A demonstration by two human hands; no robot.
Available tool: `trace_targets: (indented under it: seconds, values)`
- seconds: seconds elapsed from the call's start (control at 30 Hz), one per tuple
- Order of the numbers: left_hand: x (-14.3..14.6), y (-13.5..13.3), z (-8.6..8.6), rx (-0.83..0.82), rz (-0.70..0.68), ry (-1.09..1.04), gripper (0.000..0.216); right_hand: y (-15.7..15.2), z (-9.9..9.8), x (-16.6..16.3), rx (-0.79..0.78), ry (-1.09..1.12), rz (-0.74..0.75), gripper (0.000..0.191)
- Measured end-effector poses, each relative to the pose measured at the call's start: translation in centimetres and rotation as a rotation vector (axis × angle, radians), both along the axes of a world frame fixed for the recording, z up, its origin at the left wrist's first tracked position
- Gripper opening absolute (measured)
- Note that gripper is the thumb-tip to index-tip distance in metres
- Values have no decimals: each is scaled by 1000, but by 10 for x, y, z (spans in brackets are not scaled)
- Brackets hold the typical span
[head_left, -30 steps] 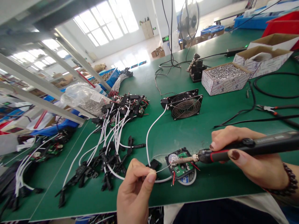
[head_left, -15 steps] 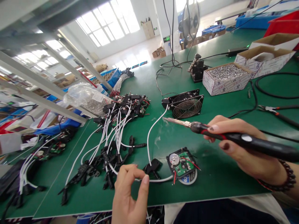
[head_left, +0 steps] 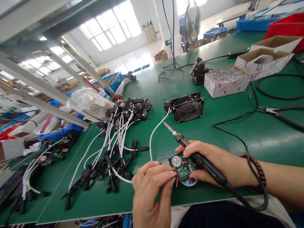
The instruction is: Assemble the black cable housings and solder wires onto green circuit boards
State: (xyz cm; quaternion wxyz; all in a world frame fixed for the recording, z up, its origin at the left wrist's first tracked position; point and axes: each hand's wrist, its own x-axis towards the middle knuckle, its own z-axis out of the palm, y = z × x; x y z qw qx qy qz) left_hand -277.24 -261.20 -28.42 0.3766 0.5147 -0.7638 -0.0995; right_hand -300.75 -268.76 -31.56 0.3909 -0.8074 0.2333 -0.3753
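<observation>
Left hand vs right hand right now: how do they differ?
Left hand pinches the left edge of the green board, holding no tool; right hand grips the soldering iron, tip raised off the board. Right wrist wears a bead bracelet; left wrist shows none. Both touch the board.

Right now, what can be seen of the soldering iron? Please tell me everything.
The soldering iron is slim and pen-shaped: a black body, seemingly plastic, with a red band near the front and a thin metal tip. The right hand grips its body above the circuit board. It is tilted, its tip raised in the air, pointing toward the fan and touching nothing. A black cord leaves its rear and loops past the wrist.
</observation>
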Motion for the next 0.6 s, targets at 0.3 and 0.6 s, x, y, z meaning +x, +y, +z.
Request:
trace_targets:
  seconds: [0.3, 0.6]
  values:
    - [-9, 5, -10, 355, 75, 645, 7, -2, 3, 2, -16, 4, 3, 47]
    - [-9, 3, -12, 534, 173, 825, 13, -3, 5, 0, 19, -3, 40, 43]
